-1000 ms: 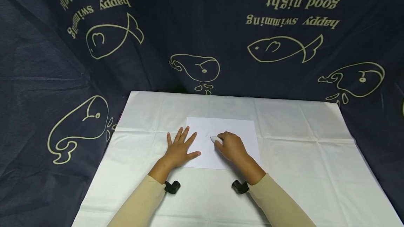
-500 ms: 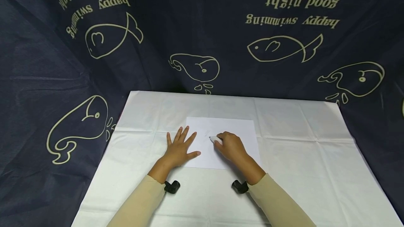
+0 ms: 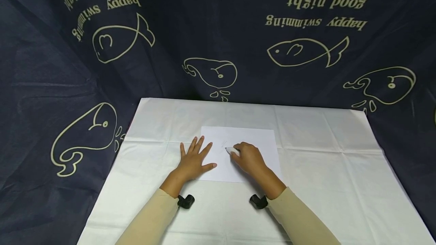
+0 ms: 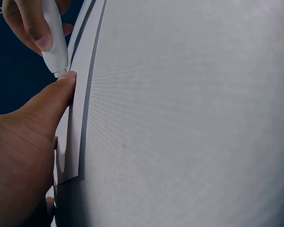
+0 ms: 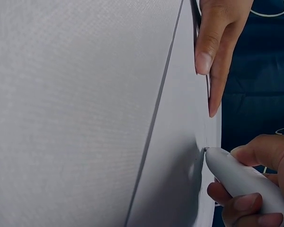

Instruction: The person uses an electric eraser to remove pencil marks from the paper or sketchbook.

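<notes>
A sheet of white paper (image 3: pixel 245 135) lies on the white-covered table, with a few faint short strokes on it near the middle. On its left edge rests my left hand (image 3: pixel 192 163), palm down with fingers and thumb spread. My right hand (image 3: pixel 251 158) pinches a thick white pen (image 5: pixel 244 182) between thumb and fingers. In the right wrist view the pen's small dark tip meets the paper or is just over it. The left wrist view shows the pen's tapered end beyond my left thumb (image 4: pixel 61 90). My right palm is hidden in the head view.
The white tablecloth (image 3: pixel 313 184) has fold creases and spreads around the paper. Behind and to the sides hangs a dark blue cloth (image 3: pixel 248 18) printed with fish, whales and lettering. A black wrist camera (image 3: pixel 186 202) sits on the left wrist, another camera (image 3: pixel 259 202) on the right.
The pen tip has shifted very slightly to the left across the paper, and the faint strokes look a little clearer. My left hand has stayed still.
</notes>
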Demonstrator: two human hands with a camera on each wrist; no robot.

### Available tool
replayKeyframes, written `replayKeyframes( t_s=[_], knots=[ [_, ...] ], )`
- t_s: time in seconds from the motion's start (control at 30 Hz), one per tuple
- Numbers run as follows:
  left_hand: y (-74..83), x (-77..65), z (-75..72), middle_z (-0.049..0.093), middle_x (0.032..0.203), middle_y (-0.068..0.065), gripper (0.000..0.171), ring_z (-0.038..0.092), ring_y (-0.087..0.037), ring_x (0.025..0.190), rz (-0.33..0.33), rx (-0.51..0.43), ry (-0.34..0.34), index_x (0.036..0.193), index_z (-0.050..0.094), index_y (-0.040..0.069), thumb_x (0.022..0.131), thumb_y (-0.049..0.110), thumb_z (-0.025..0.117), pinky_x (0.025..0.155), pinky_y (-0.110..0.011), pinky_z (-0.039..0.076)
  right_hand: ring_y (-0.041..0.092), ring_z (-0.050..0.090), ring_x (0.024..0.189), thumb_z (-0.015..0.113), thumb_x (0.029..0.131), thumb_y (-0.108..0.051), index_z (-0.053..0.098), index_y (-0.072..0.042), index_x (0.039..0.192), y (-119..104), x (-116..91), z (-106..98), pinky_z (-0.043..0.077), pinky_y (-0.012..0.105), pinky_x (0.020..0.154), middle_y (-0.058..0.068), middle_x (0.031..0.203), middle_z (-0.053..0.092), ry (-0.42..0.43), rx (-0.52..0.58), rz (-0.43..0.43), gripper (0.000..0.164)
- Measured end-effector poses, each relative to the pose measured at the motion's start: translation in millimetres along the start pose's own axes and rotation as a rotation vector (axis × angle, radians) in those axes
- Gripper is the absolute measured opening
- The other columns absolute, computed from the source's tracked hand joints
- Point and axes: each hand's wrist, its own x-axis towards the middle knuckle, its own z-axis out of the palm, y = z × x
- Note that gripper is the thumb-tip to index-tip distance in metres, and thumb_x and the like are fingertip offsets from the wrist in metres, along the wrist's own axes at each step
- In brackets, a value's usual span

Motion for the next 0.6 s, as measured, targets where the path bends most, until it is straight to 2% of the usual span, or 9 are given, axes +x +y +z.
replayKeyframes(
  t_s=[0.6],
  knots=[
    [0.1,0.9,0.9,0.008,0.172,-0.011,0.081,0.0,-0.037,0.159,0.004,0.013,0.007,0.161,0.029,0.026,0.094,0.063,0.058,0.116,-0.076,-0.005,0.031,0.074,0.091,0.074,0.091,-0.023,0.077,-0.002,0.11,-2.5,-0.6,2.0,0.058,0.046,0.079,0.014,0.102,0.076,-0.002,-0.01,-0.012,0.028]
  ],
)
